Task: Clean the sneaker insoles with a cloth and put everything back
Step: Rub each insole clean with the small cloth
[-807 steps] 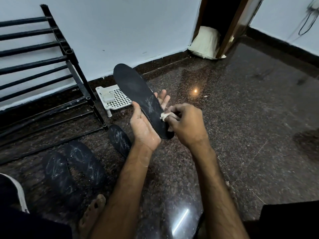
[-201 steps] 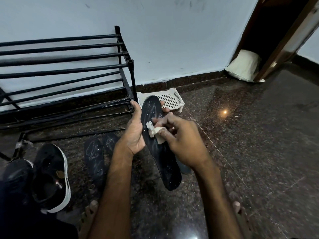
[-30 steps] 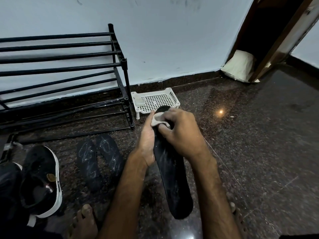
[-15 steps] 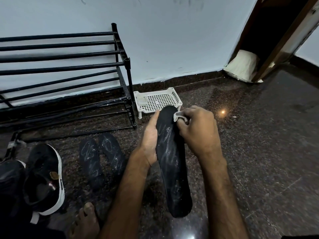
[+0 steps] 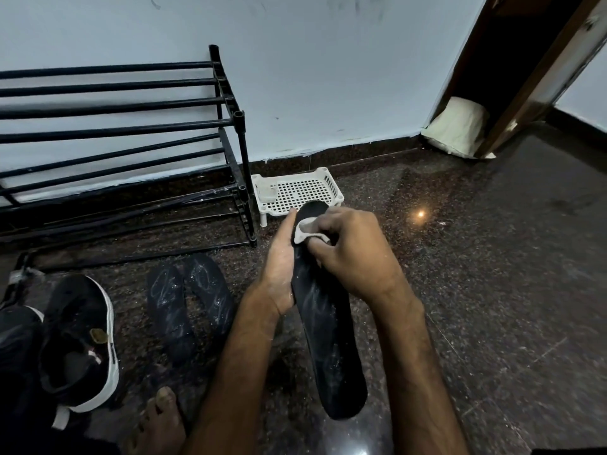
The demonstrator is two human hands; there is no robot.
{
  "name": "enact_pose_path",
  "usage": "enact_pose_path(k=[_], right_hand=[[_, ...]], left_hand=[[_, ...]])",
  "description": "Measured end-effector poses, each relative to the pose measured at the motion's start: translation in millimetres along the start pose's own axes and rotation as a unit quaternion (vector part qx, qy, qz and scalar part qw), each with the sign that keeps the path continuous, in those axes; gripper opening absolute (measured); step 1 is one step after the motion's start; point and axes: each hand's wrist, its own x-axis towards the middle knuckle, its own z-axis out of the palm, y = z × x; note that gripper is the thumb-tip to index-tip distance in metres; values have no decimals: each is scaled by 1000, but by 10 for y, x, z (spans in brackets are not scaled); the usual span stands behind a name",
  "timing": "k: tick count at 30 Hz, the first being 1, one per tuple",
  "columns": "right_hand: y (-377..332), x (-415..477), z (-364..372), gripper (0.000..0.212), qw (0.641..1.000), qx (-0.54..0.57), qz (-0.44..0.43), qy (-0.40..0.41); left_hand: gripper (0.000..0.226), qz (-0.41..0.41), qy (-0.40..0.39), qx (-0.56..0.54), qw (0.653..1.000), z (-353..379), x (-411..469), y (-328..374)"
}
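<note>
A long black insole (image 5: 328, 339) is held above the floor, its far end up near the white tray. My left hand (image 5: 279, 267) supports it from behind along its left edge, thumb lying up the side. My right hand (image 5: 351, 251) pinches a small whitish cloth (image 5: 303, 229) and presses it on the insole's upper part. Two more black insoles (image 5: 187, 307), marked with white scuffs, lie side by side on the floor to the left. A black sneaker with a white sole (image 5: 78, 339) sits at the lower left.
A black metal shoe rack (image 5: 131, 142) stands against the wall on the left. A white perforated plastic tray (image 5: 299, 192) holding a small pale block sits beside it. A cream cushion (image 5: 456, 131) lies in the doorway. My bare foot (image 5: 157, 421) rests on the dark granite floor.
My right hand has moved the cloth from the insole's top right edge leftward across its upper part. The insole stays in my left hand.
</note>
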Motion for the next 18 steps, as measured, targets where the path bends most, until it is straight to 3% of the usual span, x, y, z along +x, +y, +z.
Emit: enact_pose_path(k=[2,5,8,11,15,18], right_hand=[[54,-14,-26,19,999,-26,34,10],[64,-24,-31,23,991,-61,60,101],[-78,-3,29,21,999,-15,-12,38],[-37,-23,-27,19,998,-37,20,-40],[-7,-18,-40,23,991,-95,48,85],[-87,2,35,24,1000,-25,-12,11]], left_hand=[[65,11,3,8,1000,-43,-4,11],[59,16,0,12,1000,-22,28,-8],[58,11,-5,-15,1000,-19,24,-7],[65,7,-13,-22,1000,-63,-25,14],[59,10,-10,-10,1000,-30,4,0],[60,9,-11,-30,999,-14,-1,0]])
